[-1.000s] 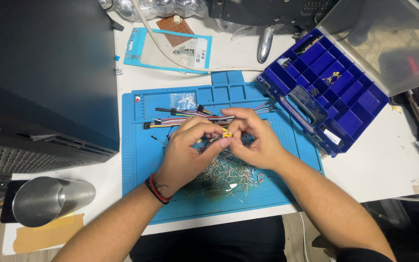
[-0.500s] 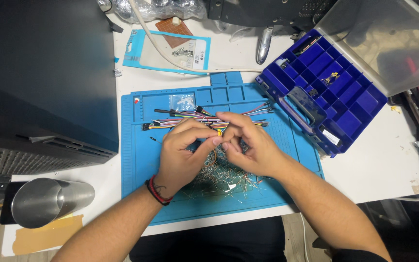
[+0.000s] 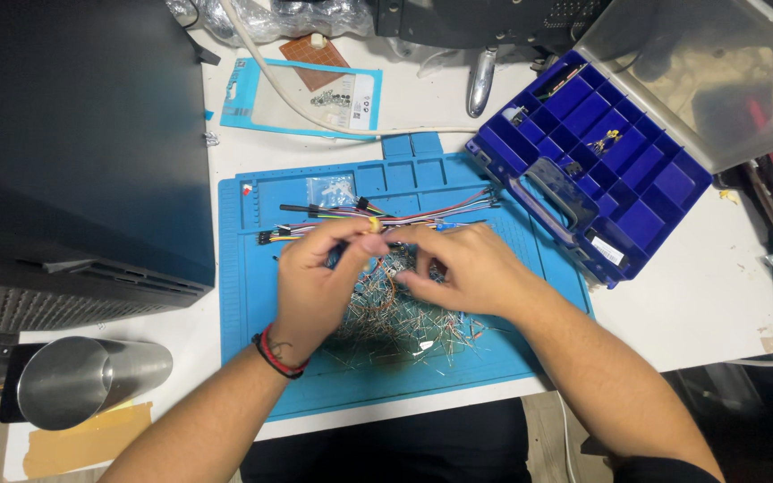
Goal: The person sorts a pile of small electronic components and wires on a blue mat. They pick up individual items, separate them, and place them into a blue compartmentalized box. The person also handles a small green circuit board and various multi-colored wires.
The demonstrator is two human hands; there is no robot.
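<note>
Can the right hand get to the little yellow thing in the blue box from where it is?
Probably yes. The blue box lies open with its clear lid tipped back, and the small yellow part sits uncovered in a compartment. The right hand is over the mat, with only bare mat and the box's handle between.

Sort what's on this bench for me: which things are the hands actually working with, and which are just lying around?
In hand:
left hand pinching a small yellow piece
right hand over the pile of loose wire-leaded components
blue work mat

Lying about:
jumper wires
blue compartment box, lid open
metal cup
small clear bag
</note>
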